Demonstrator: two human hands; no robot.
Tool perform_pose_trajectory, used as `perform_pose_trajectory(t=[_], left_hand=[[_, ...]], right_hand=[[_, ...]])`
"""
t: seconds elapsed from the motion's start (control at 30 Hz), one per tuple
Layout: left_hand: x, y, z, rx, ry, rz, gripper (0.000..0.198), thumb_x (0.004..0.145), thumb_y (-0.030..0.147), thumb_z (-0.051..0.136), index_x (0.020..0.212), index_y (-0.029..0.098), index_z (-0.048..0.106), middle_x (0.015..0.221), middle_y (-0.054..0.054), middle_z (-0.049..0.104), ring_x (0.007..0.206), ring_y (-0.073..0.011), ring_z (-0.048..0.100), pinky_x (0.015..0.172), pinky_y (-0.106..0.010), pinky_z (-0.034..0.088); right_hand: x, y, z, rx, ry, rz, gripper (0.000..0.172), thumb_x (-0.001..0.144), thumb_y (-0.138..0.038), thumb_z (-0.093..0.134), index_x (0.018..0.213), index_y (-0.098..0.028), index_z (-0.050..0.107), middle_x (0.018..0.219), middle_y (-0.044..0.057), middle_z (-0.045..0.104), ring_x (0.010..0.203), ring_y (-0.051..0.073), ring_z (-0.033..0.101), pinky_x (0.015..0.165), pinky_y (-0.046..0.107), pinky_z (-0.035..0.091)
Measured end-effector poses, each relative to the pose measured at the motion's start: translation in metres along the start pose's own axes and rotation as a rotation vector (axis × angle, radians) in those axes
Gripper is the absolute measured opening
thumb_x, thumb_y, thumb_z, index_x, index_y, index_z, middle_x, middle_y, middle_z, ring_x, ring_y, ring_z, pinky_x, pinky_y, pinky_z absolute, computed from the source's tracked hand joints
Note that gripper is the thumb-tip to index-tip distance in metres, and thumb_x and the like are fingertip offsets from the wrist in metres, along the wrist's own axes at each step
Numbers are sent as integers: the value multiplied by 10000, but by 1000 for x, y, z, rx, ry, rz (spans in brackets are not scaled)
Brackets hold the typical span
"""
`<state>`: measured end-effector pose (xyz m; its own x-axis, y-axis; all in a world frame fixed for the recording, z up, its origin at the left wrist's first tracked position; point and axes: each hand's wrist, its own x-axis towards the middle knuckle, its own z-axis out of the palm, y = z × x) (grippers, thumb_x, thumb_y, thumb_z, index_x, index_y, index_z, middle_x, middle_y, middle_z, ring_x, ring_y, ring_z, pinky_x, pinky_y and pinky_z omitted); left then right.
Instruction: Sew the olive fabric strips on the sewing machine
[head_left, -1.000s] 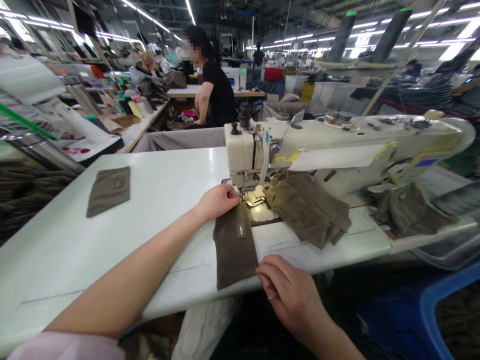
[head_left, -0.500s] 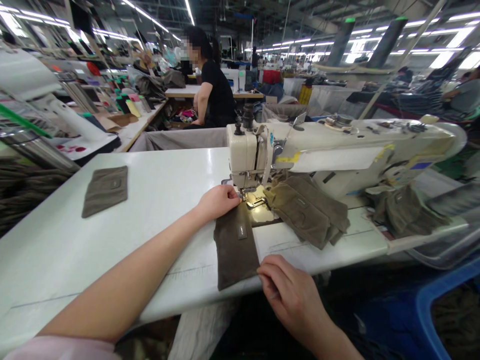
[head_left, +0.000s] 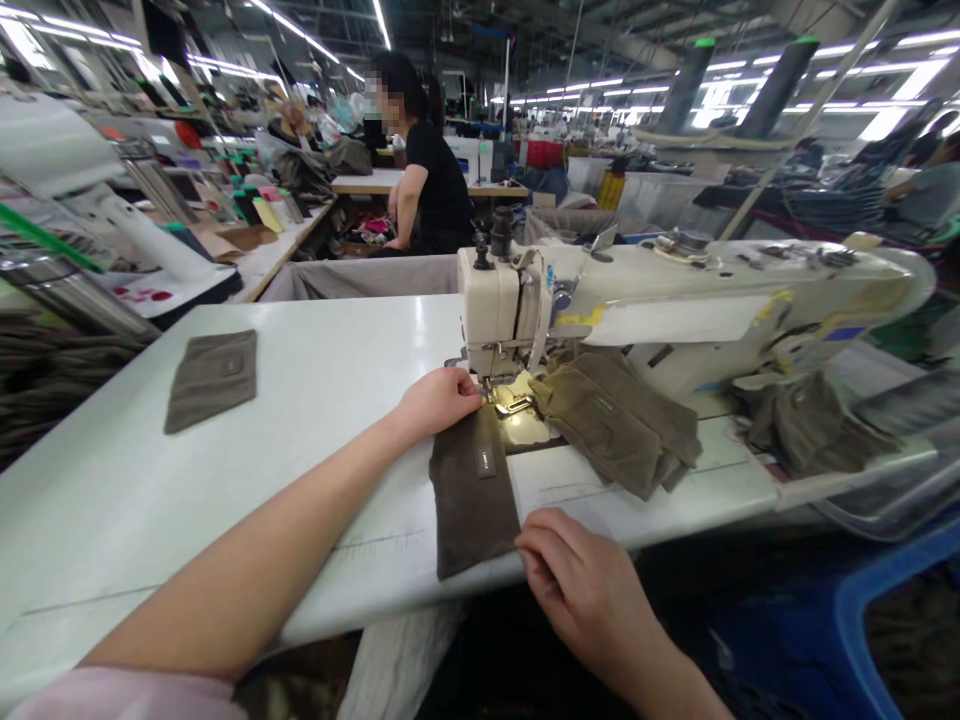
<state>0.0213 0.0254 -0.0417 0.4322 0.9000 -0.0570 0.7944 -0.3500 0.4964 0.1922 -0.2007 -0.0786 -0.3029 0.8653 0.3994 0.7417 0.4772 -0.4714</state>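
A brown fabric piece [head_left: 471, 494] with a small label lies on the white table [head_left: 315, 400], its far end under the presser foot [head_left: 511, 403] of a cream sewing machine [head_left: 675, 300]. My left hand [head_left: 437, 400], fingers curled, presses the fabric's far left corner beside the needle. My right hand [head_left: 577, 580] pinches the fabric's near right corner at the table's front edge. A stack of olive fabric pieces [head_left: 619, 420] rests right of the needle, under the machine arm.
One more brown piece [head_left: 212, 378] lies at the table's left. Another olive pile [head_left: 810, 425] sits at the machine's right end. A blue bin [head_left: 892, 610] stands low at right. A person in black sits at a table behind.
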Motion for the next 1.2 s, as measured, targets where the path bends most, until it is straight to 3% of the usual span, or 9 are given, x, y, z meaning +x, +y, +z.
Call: perform_pose_trajectory(t=[0.3,0.5,0.6,0.67,0.8,0.9,1.03,1.2], left_hand=[[4,-1,-1,22,1,-23,176,787,336,607,670,204,618,662,-14,664,647,-182,596,573,-281,377],[-2,4,-4,103,36,-10,161,846,338,598,800,192,648,810,-47,701,741,-209,640,626,-291,433],[-28,20,-7,325,210,51,240,884,334,609,1021,143,658,1064,-146,677,962,-302,647,753,-370,497],[-58,31,-6,495,286,186,220,899,280,606,1049,130,667,1124,-174,650,1049,-342,620,818,-436,520],[-128,39,15,322,22,619,177,944,212,534,903,213,706,1007,-81,704,894,-217,666,767,-338,579],[-163,29,35,405,97,751,270,901,133,528,1112,172,691,1173,-112,724,1069,-269,680,832,-374,612],[-172,13,45,469,129,810,455,895,88,478,1334,138,590,1353,-136,659,1260,-281,613,937,-398,601],[-163,13,42,454,141,820,365,957,151,488,1295,132,623,1321,-137,680,1249,-291,627,948,-410,605]], right_hand=[[9,-1,-3,-41,-30,13,203,899,-67,448,969,-205,580,931,39,640,749,165,579,599,278,385],[11,-1,-2,-39,-25,12,191,871,-59,473,948,-203,573,915,31,626,758,166,567,605,277,382],[11,-3,-5,-52,-46,26,180,856,-60,503,937,-200,581,921,32,630,762,168,574,605,276,391],[10,-4,-7,-69,-58,24,210,831,-44,510,949,-195,595,938,39,634,767,171,579,606,278,401],[4,-4,-11,-122,-70,-9,316,798,-44,509,1057,-188,619,982,61,643,808,192,598,612,284,430],[1,-3,-12,-140,-63,-20,363,808,-61,500,1125,-193,617,1000,72,654,842,202,611,629,286,456],[1,-2,-11,-139,-59,-14,389,785,-45,494,1117,-202,623,1002,70,660,850,203,610,641,288,469],[6,0,-9,-145,-57,6,386,764,-32,508,1082,-204,644,980,55,653,830,200,603,616,289,447]])
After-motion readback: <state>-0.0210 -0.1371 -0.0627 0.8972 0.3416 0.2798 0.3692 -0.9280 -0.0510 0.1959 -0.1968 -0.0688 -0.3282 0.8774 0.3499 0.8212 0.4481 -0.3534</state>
